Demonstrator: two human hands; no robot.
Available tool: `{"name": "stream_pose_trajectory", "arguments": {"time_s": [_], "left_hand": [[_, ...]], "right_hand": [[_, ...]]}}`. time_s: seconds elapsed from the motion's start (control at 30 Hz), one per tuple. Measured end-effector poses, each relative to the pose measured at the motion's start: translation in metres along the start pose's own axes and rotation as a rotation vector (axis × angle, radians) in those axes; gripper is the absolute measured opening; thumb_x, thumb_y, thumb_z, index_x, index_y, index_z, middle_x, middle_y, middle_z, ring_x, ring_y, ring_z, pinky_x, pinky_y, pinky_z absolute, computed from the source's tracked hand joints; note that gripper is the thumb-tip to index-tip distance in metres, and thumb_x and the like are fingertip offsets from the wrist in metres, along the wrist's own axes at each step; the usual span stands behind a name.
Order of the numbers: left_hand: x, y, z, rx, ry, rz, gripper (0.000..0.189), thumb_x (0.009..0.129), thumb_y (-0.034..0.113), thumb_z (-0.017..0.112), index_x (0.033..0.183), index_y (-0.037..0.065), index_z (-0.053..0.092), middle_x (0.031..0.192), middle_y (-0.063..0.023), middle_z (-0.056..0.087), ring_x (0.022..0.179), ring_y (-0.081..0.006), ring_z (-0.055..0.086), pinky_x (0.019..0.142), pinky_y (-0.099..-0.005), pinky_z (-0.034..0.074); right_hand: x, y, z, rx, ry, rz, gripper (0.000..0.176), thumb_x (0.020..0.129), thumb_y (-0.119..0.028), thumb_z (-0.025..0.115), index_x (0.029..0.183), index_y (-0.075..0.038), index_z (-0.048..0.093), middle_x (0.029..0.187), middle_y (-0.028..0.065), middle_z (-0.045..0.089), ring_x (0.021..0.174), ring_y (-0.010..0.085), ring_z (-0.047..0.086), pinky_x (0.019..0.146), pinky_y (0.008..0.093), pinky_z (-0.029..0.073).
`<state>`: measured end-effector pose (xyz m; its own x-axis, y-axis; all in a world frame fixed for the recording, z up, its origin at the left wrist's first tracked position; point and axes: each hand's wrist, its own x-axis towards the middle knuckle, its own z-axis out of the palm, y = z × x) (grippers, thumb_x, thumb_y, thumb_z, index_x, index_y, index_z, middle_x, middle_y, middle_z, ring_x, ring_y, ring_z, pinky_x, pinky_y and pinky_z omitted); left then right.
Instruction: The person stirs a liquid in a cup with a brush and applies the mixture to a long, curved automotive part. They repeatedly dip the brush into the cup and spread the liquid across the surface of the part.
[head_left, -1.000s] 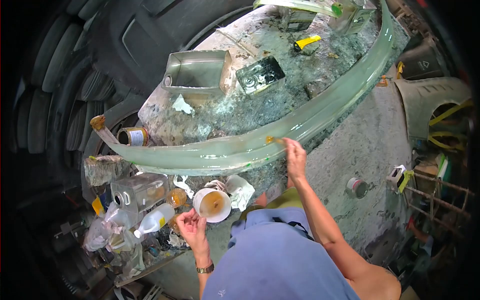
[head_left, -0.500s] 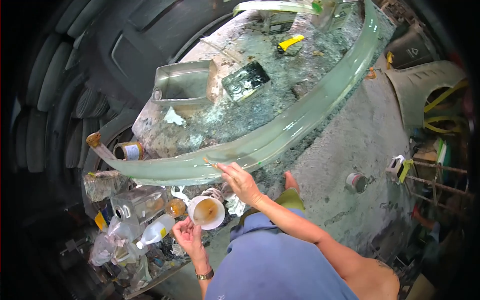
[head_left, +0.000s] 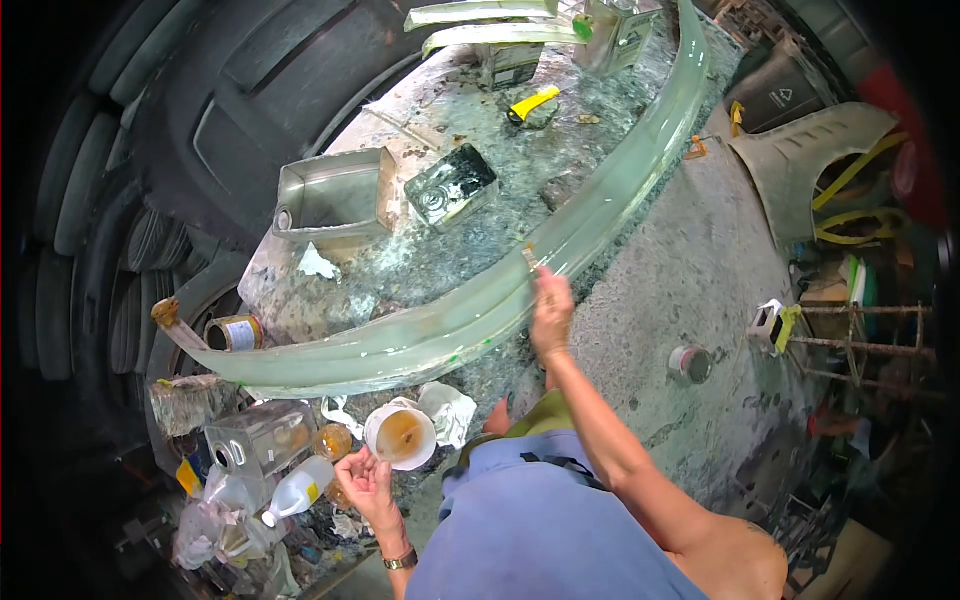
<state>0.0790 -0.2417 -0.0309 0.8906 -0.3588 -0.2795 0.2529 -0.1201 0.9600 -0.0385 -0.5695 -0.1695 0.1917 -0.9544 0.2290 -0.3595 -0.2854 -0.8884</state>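
My left hand (head_left: 368, 488) is closed on the lower rim of a white plastic cup (head_left: 425, 445), which is tilted toward me and has amber liquid in the bottom. In my right hand (head_left: 552, 312) is a small brush (head_left: 530, 258), the handle mostly hidden by my fingers. Its tip rests on or just over a long, curved, glossy pale-green piece (head_left: 400, 345) that sweeps across the workbench. Crumpled white paper (head_left: 447, 410) lies right beside the cup. A jar of amber liquid (head_left: 332, 441) stands to the cup's left.
On the workbench (head_left: 400, 265) are a cut-open metal tin (head_left: 335, 195), a dark-topped can (head_left: 452, 185) and a yellow-handled tool (head_left: 533, 104). A white bottle (head_left: 298, 490) and a clear square can (head_left: 262, 437) are at lower left. A small tin (head_left: 690, 364) stands on the floor to the right.
My right hand has moved the brush up and to the right along the green piece. My left hand still holds the cup. The whole view has shifted slightly.
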Motion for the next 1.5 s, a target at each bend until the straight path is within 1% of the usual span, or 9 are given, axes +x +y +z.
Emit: {"name": "stream_pose_trajectory", "arguments": {"time_s": [0.37,0.53,0.63,0.93,1.03,1.13,1.27,1.3,1.5], "left_hand": [[0.010,-0.004,0.031,-0.006,-0.049,-0.021,0.044,0.083,-0.002,0.071,0.116,0.006,0.044,0.110,-0.0062,0.055,0.098,-0.0117,0.056,0.088,-0.0264,0.047],[0.019,-0.017,0.091,0.013,-0.113,-0.008,0.046,0.080,-0.002,0.074,0.114,0.005,0.044,0.110,-0.0088,0.057,0.097,-0.0148,0.058,0.089,-0.0296,0.048],[0.027,-0.027,0.137,0.044,-0.112,0.002,0.043,0.081,-0.002,0.075,0.111,0.006,0.046,0.105,-0.0069,0.056,0.095,-0.0121,0.057,0.085,-0.0269,0.049],[0.029,-0.049,0.226,0.116,-0.103,0.017,0.041,0.083,0.000,0.074,0.109,0.005,0.043,0.102,-0.0074,0.058,0.094,-0.0121,0.060,0.082,-0.0246,0.052],[0.029,-0.052,0.240,0.095,-0.083,0.018,0.041,0.083,0.001,0.074,0.109,0.005,0.043,0.101,-0.0073,0.058,0.094,-0.0118,0.060,0.082,-0.0244,0.052],[0.032,-0.055,0.244,0.064,-0.035,-0.004,0.043,0.082,0.003,0.077,0.108,0.006,0.043,0.099,-0.0056,0.056,0.090,-0.0107,0.057,0.079,-0.0238,0.049],[0.036,-0.056,0.229,0.055,0.048,-0.005,0.044,0.081,-0.001,0.077,0.107,0.007,0.042,0.092,-0.0006,0.048,0.078,-0.0052,0.046,0.067,-0.0184,0.041],[0.037,-0.065,0.216,0.106,0.046,0.009,0.040,0.084,0.001,0.074,0.110,0.007,0.043,0.099,-0.0052,0.053,0.089,-0.0112,0.057,0.081,-0.0236,0.050],[0.024,-0.039,0.196,0.084,0.086,-0.041,0.040,0.085,0.001,0.073,0.111,0.007,0.044,0.103,-0.0079,0.057,0.093,-0.0124,0.058,0.083,-0.0245,0.049]], "right_hand": [[-0.024,-0.036,-0.003,0.252,-0.617,0.108,0.026,0.098,-0.015,0.054,0.120,-0.004,0.064,0.095,0.0105,0.058,0.090,0.0220,0.059,0.080,0.0300,0.046],[0.050,0.035,-0.045,0.200,-0.191,0.180,0.026,0.101,-0.016,0.050,0.111,0.001,0.067,0.083,0.0005,0.059,0.077,0.0089,0.051,0.068,0.0258,0.043],[0.075,-0.003,-0.091,0.191,-0.334,0.338,0.024,0.100,-0.014,0.051,0.110,0.000,0.067,0.081,0.0011,0.057,0.073,0.0100,0.051,0.066,0.0269,0.043],[0.077,-0.060,-0.111,0.004,-0.845,-0.402,0.017,0.088,-0.008,0.065,0.103,-0.001,0.069,0.076,0.0029,0.054,0.065,0.0121,0.054,0.057,0.0273,0.042],[0.085,-0.038,-0.104,0.077,-0.890,-0.322,0.017,0.090,-0.013,0.065,0.102,-0.001,0.068,0.074,0.0029,0.056,0.066,0.0129,0.055,0.057,0.0270,0.043],[0.108,-0.015,-0.112,0.492,-0.922,0.466,0.021,0.096,-0.016,0.059,0.108,-0.001,0.069,0.072,0.0001,0.062,0.058,0.0057,0.049,0.051,0.0218,0.039],[0.141,0.019,-0.110,0.616,-0.771,0.590,0.024,0.096,-0.018,0.058,0.107,0.000,0.069,0.072,-0.0012,0.062,0.054,0.0034,0.044,0.048,0.0206,0.035],[0.146,0.030,-0.102,0.617,-0.764,0.593,0.024,0.096,-0.018,0.058,0.107,0.000,0.069,0.072,-0.0012,0.062,0.054,0.0034,0.044,0.048,0.0206,0.035],[0.173,0.082,-0.090,0.452,-0.415,0.515,0.024,0.095,-0.021,0.060,0.108,-0.003,0.071,0.071,-0.0022,0.064,0.057,0.0033,0.047,0.049,0.0191,0.038]]}}
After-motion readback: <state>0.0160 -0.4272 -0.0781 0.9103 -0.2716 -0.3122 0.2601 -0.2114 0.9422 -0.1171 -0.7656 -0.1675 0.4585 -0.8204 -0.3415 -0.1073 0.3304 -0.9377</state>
